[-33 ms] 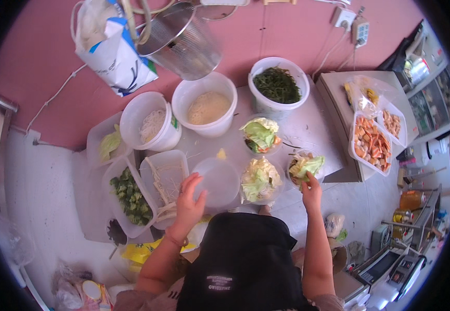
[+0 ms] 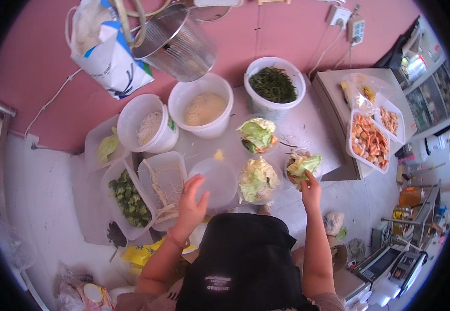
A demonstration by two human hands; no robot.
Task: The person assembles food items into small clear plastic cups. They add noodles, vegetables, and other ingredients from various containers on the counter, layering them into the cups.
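My right hand [image 2: 312, 191] pinches the edge of a pale green cabbage leaf [image 2: 309, 164] on top of a filled round bowl at the right of the table. My left hand [image 2: 189, 207] has its fingers apart and holds nothing. It is beside an empty translucent bowl [image 2: 215, 182], above the edge of a tray of off-white sticks [image 2: 158, 185]. Between my hands stands a bowl heaped with cabbage [image 2: 258, 179]. Behind that sits another bowl with cabbage [image 2: 257, 135] over darker greens and something orange.
White buckets hold pale noodles [image 2: 149, 128], thin cream strands [image 2: 204, 109] and dark green strips [image 2: 272, 85]. A broccoli tray [image 2: 130, 199] lies at the left. Trays of orange-and-white pieces [image 2: 368, 141] rest on a cabinet at the right. A mesh strainer [image 2: 178, 49] hangs overhead.
The whole view has shifted very slightly. Both hands keep almost the same places, the right still at the cabbage leaf.
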